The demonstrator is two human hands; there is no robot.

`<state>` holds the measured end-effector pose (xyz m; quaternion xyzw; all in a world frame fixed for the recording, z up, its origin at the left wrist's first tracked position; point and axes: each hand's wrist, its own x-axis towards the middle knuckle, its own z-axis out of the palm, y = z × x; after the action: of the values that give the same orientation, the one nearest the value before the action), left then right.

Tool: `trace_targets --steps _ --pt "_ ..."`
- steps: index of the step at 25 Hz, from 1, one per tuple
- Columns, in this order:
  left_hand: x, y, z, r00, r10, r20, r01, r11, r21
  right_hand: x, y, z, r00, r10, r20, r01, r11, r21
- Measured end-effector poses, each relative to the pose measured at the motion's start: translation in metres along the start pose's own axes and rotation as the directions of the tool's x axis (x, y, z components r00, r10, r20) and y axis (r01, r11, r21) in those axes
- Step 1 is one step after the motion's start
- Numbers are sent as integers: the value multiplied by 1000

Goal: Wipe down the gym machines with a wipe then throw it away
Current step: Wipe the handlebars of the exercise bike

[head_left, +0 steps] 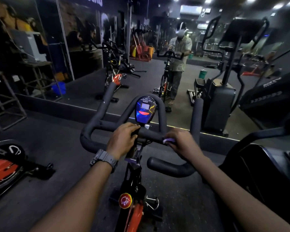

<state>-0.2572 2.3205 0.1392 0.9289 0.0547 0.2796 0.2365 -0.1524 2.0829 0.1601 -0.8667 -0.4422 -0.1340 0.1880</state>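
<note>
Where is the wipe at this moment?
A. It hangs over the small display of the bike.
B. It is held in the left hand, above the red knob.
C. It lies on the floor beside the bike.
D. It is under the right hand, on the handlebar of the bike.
D: the pale purple wipe shows under the fingers of the right hand, against the black handlebar.

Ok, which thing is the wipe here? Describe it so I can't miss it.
Start at the spin bike's black handlebar in front of the mirror. On its crossbar, right of the blue console, the right hand grips a crumpled wipe, the only pale lilac thing on the bar.
</note>
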Motion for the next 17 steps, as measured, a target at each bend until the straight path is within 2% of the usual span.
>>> trace_targets --steps 2,4,7,10,11,12,14,15,17 --pt "1 -2 -3 1000 -19 -14 18 999 -36 -10 12 -9 996 15 -91 -10 998 58" --pt "4 -2 -4 999 -28 -26 28 999 -23 -2 -5 -3 997 -6 -81 11 998 61" --pt "2 -2 -4 998 -45 -44 44 999 -20 34 -61 28 993 -81 82 73 992 100" --pt "0 -1 -9 998 -50 -42 48 998 -46 50 -73 40 991 -56 123 38 989 145" --pt "0 -1 -10 997 -56 -47 54 997 -53 48 -79 40 979 -87 182 65 990 124" --pt "1 0 -10 996 -71 -47 68 995 -67 46 -86 38 955 -139 263 111 987 119" --pt "1 1 -15 995 -96 -16 93 988 -122 49 -100 34 872 -257 416 179 960 218" --pt "0 0 -17 995 -100 10 100 983 -151 52 -103 33 841 -291 457 197 950 242" --pt "-3 -7 -24 993 -112 32 116 981 -155 59 -100 33 872 -276 405 241 961 137"
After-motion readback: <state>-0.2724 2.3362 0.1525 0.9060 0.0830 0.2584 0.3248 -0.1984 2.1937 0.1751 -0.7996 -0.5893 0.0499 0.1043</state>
